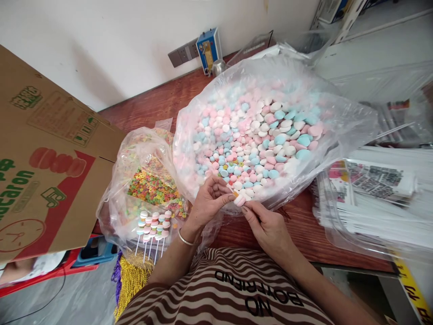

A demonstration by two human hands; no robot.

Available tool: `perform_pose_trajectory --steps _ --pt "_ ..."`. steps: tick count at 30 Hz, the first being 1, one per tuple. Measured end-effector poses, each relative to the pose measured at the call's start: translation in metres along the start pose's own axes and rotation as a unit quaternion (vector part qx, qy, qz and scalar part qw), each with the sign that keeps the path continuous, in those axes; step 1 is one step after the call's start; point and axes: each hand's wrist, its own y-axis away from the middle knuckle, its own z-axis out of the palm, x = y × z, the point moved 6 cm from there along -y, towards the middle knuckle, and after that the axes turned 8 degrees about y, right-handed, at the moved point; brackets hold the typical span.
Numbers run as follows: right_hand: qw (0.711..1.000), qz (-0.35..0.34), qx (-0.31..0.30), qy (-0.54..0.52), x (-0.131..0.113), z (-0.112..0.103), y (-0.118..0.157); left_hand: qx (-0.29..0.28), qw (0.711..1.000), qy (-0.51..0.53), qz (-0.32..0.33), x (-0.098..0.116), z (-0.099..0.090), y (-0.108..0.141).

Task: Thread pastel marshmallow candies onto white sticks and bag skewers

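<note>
My left hand (214, 198) is closed in a pinch at an orange ring-shaped candy piece (235, 194). Meeting it from the right, my right hand (265, 223) has thumb and forefinger pinched on a small white and pink candy stack (240, 200); whether a stick runs through it is hidden. Just beyond both hands lies a large clear plastic bag (291, 72) full of pink, white and blue candy discs (250, 155). Left of my left hand, several candy lollipops (154, 225) with white sticks rest on a bag of colourful candy rings (152, 185).
A printed cardboard box (67, 135) stands at the left. White sticks and printed packets (382, 180) in plastic lie on the right of the wooden table (142, 106). Against the wall are a socket strip (182, 55) and a blue device (209, 49).
</note>
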Motion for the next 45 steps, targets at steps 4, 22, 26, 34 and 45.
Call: perform_pose_trajectory --steps 4,22,26,34,45 --pt "0.998 -0.032 -0.005 0.059 -0.005 -0.003 0.001 0.019 1.0 0.018 -0.003 0.001 -0.003 0.001" --pt "0.996 0.005 0.083 0.04 0.007 -0.019 -0.005 0.05 0.797 -0.562 0.213 0.03 -0.023 -0.072" --pt "0.997 0.019 0.074 0.028 0.012 -0.022 -0.004 0.012 0.723 -0.655 0.218 0.028 -0.022 -0.08" --pt "0.997 0.014 0.07 0.019 0.012 -0.02 -0.005 -0.084 0.866 -0.476 0.126 0.029 -0.013 -0.059" --pt "0.998 0.02 0.057 0.022 0.013 -0.02 -0.004 -0.085 0.824 -0.545 0.127 0.012 -0.013 -0.073"
